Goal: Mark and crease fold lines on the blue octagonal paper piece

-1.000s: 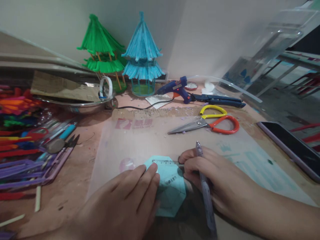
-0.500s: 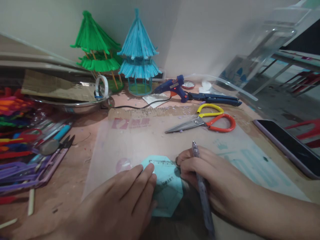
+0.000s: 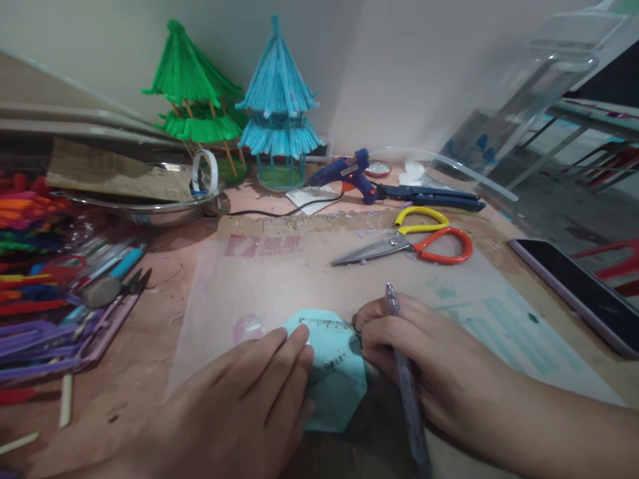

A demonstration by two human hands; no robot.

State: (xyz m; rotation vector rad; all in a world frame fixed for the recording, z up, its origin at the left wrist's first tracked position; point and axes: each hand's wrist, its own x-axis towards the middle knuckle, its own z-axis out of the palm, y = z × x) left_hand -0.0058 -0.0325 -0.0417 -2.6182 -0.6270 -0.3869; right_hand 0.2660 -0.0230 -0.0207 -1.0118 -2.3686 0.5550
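A pale turquoise, many-sided piece of paper or card [image 3: 339,392] lies in front of me, with dark lettering and a row of marks near its far edge. Stretched out flat, my left hand [image 3: 244,392] rests on its left part and hides that side. My right hand [image 3: 409,346] is closed around a pen [image 3: 408,386], whose upper end leans down toward the bottom of the view. The pen's other end shows above my fingers. My right fingertips are at the card's right edge.
Scissors [image 3: 399,246] with yellow and red handles lie beyond my hands. Behind them are a blue glue gun [image 3: 344,174] with a cord, plus green [image 3: 192,80] and blue [image 3: 277,93] pagoda models. A phone [image 3: 574,293] lies right; a metal bowl [image 3: 150,211], pliers and colourful sticks are left.
Both hands keep nearly the same place on the card and pen. The whole scene has shifted very slightly to the right in the view.
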